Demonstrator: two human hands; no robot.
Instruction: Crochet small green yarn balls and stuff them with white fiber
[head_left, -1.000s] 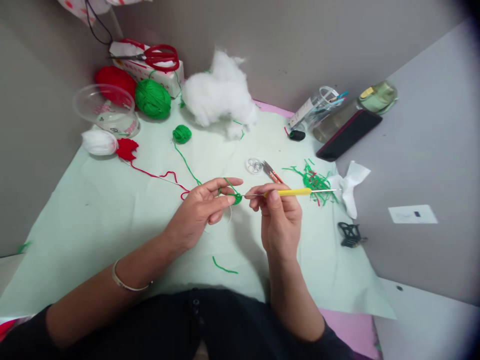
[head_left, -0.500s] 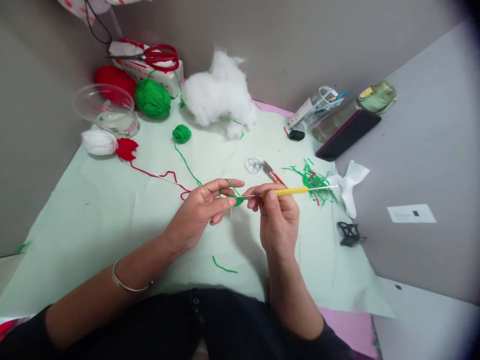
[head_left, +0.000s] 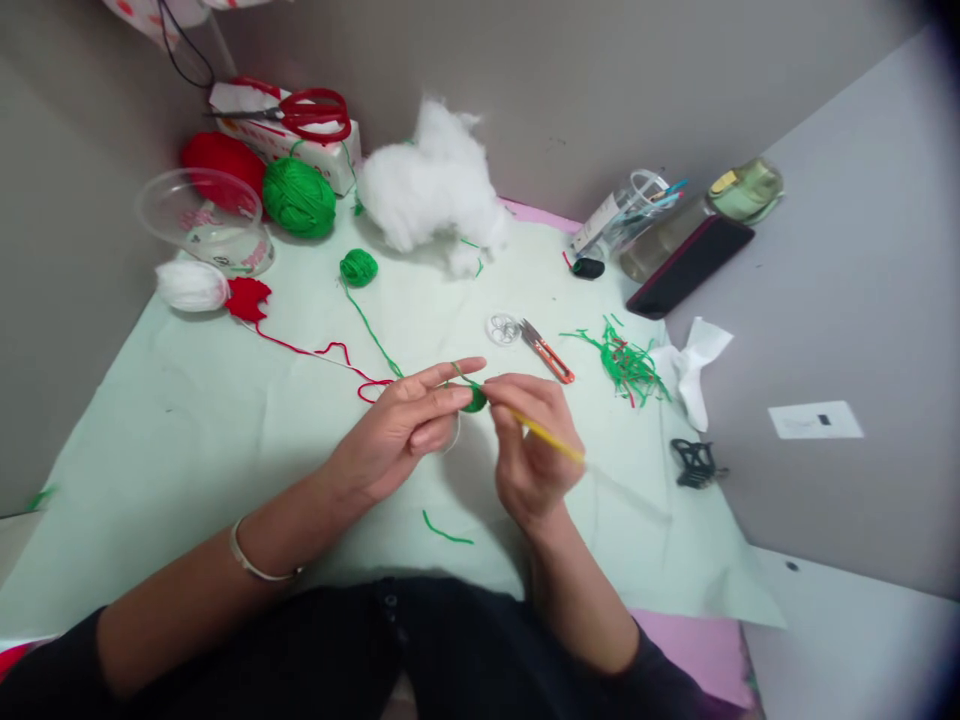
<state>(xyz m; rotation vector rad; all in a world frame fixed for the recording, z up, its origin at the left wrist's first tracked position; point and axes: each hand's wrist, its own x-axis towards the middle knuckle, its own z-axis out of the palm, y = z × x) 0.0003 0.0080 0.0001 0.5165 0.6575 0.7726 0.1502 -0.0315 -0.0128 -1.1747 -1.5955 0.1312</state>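
My left hand (head_left: 401, 425) pinches a small green crochet piece (head_left: 474, 401) between thumb and fingers, its index finger stretched out with green yarn running over it. That yarn leads back to a small green ball (head_left: 358, 267). In my right hand (head_left: 536, 450) is a crochet hook with a yellow handle (head_left: 551, 436), slanting down to the right and blurred at its rear end. The hook's tip is hidden at the right fingertips, which are close against the green piece. A thin pale thread hangs below the left fingers.
Beyond my hands lie orange thread snips (head_left: 551, 355), a round clear case (head_left: 503, 328) and green yarn scraps (head_left: 628, 365). White stuffing (head_left: 431, 190), a green yarn ball (head_left: 298, 197), red scissors (head_left: 315, 114) and a plastic tub (head_left: 259, 248) stand farther back. A phone (head_left: 690, 265) leans on a bottle at right.
My right hand has turned and moved left and slightly down. The hook's handle has swung from nearly level to sloping down rightward. My left hand keeps hold of the green piece.
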